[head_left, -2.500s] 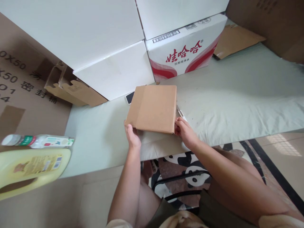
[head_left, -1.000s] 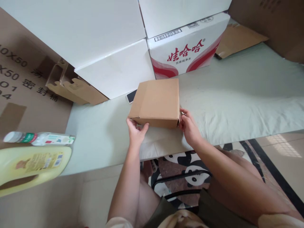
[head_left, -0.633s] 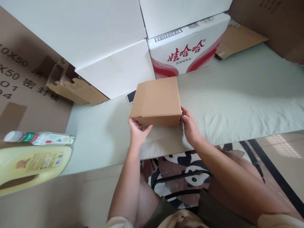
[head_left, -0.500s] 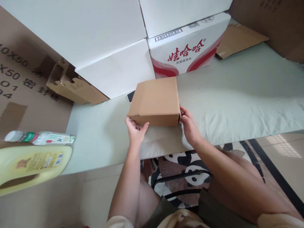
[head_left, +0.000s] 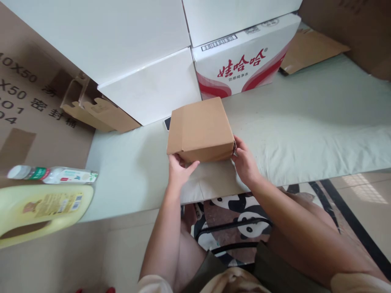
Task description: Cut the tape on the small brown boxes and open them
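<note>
A closed brown cardboard box (head_left: pixel 201 126) is in the middle of the view, over the pale green tablecloth (head_left: pixel 122 171). My left hand (head_left: pixel 179 171) grips its front left corner, with the thumb along the front side and some fingertips hidden under the box. At the front right corner, my right hand (head_left: pixel 245 162) holds the box with fingers on its right side. Part of a dark-screened object with a white edge (head_left: pixel 167 123) shows behind the box's left side.
White cartons (head_left: pixel 152 87) and a red-and-white carton (head_left: pixel 238 69) stand behind. Cut cardboard (head_left: pixel 106 114) lies back left, a flat brown piece (head_left: pixel 311 51) back right. A clear bottle (head_left: pixel 55 175) and a yellow jug (head_left: pixel 51 207) are at the left.
The box has turned slightly, its front edge shifting a little to the right. My left hand has moved slightly right and down with it; my right hand has barely moved.
</note>
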